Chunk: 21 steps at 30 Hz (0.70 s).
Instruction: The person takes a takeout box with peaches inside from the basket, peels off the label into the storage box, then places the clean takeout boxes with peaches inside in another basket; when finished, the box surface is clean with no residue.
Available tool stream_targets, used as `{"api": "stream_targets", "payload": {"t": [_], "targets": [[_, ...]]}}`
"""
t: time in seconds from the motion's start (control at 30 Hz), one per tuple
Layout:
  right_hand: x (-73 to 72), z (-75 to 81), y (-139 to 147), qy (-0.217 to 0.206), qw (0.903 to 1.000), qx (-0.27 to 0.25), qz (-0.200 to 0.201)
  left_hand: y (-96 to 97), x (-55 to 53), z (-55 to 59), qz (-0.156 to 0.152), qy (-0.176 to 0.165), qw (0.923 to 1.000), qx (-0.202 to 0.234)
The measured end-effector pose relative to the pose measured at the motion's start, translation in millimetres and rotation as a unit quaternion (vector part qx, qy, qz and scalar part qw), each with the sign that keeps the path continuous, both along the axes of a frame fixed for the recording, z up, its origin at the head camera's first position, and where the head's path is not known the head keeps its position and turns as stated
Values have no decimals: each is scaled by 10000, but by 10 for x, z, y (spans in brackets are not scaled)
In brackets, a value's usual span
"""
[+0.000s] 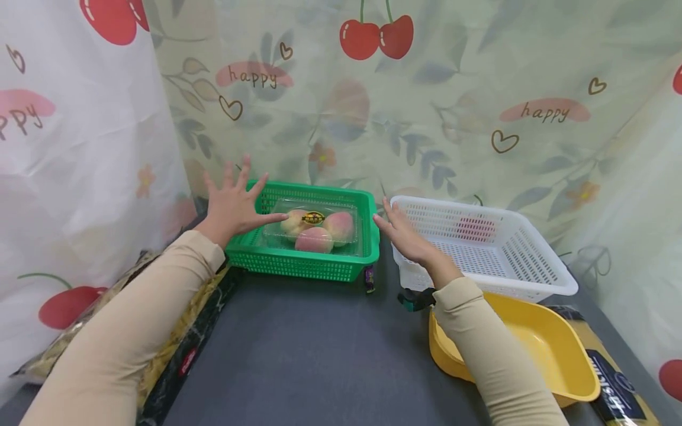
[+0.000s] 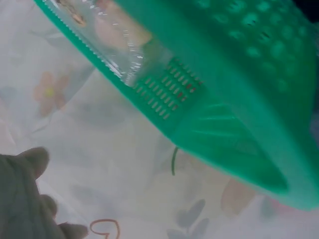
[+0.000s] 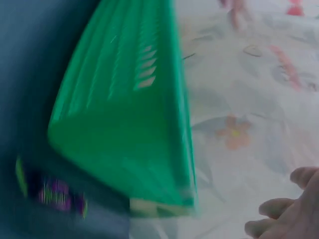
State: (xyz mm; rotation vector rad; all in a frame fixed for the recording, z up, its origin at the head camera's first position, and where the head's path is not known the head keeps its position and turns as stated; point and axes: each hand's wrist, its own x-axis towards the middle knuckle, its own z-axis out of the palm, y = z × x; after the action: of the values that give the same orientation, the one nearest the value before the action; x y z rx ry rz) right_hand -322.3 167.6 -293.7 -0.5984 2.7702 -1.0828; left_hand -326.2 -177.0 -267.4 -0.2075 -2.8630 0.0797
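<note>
A green basket [image 1: 298, 267] stands at the back of the table, and a clear plastic box of peaches [image 1: 314, 241] with a black and yellow label lies inside it. My left hand [image 1: 234, 204] is spread wide over the basket's left end, holding nothing. At the basket's right end, my right hand [image 1: 407, 234] is held up with straight fingers, between the green basket and the white basket [image 1: 543, 260]. Whether its fingertips touch the green rim I cannot tell. The left wrist view shows the green basket [image 2: 234, 144] close by; the right wrist view shows its end wall [image 3: 124, 144].
A yellow basin [image 1: 538, 337] sits in front of the white basket, partly behind my right sleeve. A small purple packet [image 1: 370, 279] lies beside the green basket. Packaged bags [image 1: 181, 337] lie along the left side, and another package [image 1: 618, 378] at the right edge. A printed curtain hangs behind.
</note>
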Motion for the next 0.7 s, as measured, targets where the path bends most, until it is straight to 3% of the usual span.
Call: {"api": "stream_targets", "payload": {"t": [0.07, 0.2, 0.3, 0.4, 0.5, 0.6, 0.7], "targets": [[-15, -17, -48, -318, 9968, -711, 157, 53, -47, 16, 19, -228, 9997, 2], [-54, -63, -167, -776, 9782, -1906, 268, 165, -143, 74, 95, -848, 9960, 273], [-110, -120, -257, -1005, 9622, -2529, 58, 228, -202, 132, 107, -1269, 9897, 651], [-172, -184, -338, -1140, 9452, -3036, -381, 266, -245, 186, 82, -1777, 9775, 1137], [-224, -245, -401, -1119, 9231, -3610, -711, 273, -285, 223, 17, -2363, 9532, 1886], [-273, -309, -438, -1127, 8996, -4107, -966, 247, -354, 197, -79, -2869, 9197, 2679], [-308, -377, -456, -1215, 8881, -4187, -1455, 214, -426, 129, -209, -3216, 8823, 3430]]}}
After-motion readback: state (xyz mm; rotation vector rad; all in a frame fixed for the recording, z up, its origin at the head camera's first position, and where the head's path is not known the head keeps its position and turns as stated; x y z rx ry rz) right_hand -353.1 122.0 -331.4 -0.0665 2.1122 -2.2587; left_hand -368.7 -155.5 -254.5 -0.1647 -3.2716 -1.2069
